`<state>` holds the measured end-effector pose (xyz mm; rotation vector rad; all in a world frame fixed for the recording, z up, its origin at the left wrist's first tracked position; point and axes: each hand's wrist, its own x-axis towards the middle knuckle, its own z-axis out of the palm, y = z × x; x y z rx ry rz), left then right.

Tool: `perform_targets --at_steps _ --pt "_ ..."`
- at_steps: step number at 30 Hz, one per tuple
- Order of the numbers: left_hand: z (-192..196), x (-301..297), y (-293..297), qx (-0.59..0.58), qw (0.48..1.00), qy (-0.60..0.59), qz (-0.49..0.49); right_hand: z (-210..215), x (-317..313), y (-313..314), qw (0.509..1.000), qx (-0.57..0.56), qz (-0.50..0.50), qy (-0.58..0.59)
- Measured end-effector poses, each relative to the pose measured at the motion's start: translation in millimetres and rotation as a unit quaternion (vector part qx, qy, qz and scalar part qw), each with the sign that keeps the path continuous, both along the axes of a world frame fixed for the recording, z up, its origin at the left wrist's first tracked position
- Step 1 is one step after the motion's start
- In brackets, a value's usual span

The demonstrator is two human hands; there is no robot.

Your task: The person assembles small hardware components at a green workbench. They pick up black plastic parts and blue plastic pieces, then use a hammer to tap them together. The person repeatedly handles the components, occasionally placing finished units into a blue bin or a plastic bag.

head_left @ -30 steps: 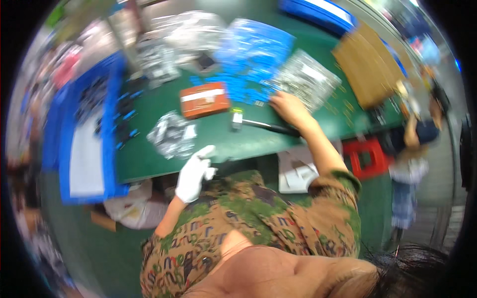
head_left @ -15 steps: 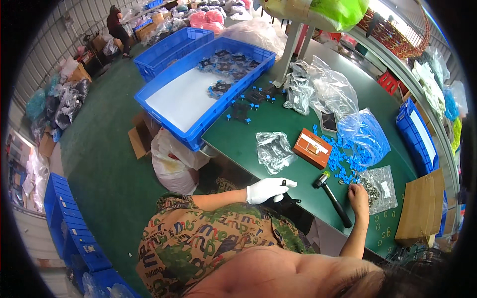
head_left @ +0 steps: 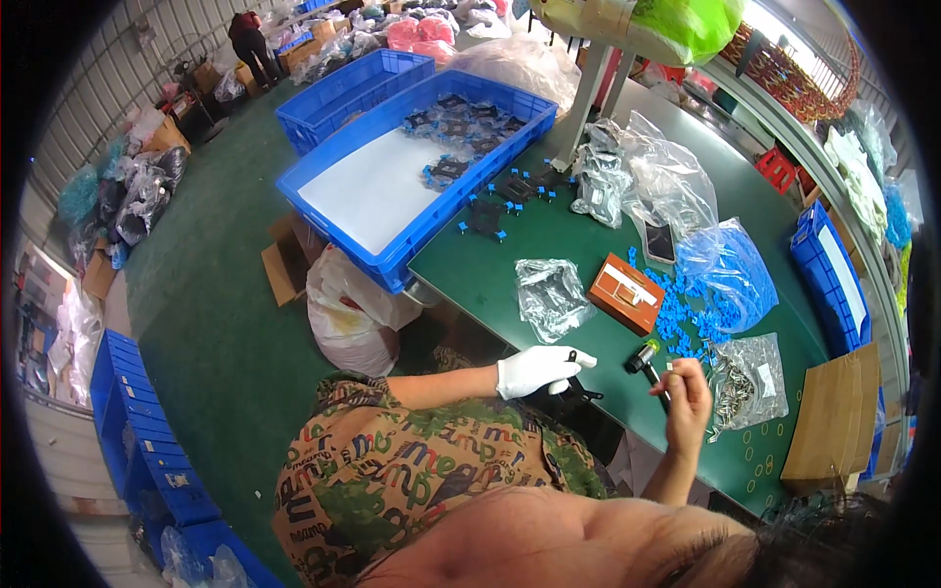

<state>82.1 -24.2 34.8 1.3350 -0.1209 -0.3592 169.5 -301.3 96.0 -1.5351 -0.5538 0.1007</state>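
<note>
One black part [head_left: 584, 392], partly hidden, is at the near edge of the green table [head_left: 470, 279], in the grasp of the white-gloved left hand [head_left: 532, 372]. Its thumb and fingers close around the part, the forefinger stretches out to the right, and a thin black prong shows beside that finger. The bare right hand [head_left: 685, 394] is raised over the table with its fingers curled inward and the thumb near the fingertips; I cannot tell whether they pinch something small. Behind this hand lies a hammer [head_left: 642, 358] with a black handle, partly covered by it, and I cannot tell whether the two touch

Beyond the left hand are a crumpled clear bag [head_left: 551, 299] and an orange box [head_left: 623, 294]. Many small blue pieces [head_left: 678, 316] are scattered just beside the box, next to a blue-filled plastic bag [head_left: 733, 279] and a phone [head_left: 660, 244]. Right of the raised hand, a clear bag of metal bits [head_left: 753, 380] lies near some yellow rings [head_left: 752, 454] and a cardboard box [head_left: 833, 416]. Toward the far left corner, black frames with blue ends [head_left: 485, 218] lie beside a large blue tray [head_left: 384, 267] holding more wrapped ones
</note>
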Motion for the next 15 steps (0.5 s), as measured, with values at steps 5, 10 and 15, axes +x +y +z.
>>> perform_targets --at_steps 5,10,15 --pt "17.3 0.5 1.6 0.164 0.985 -0.055 0.005 -6.4 -27.7 53.2 0.993 0.022 0.113 0.021" --pt "11.9 -5.3 3.8 0.179 0.982 -0.061 0.015 -20.5 -36.2 73.6 0.985 0.040 0.147 0.079" --pt "8.3 -7.6 6.4 0.179 0.981 -0.068 0.023 -30.1 -39.5 76.4 0.981 0.051 0.154 0.103"
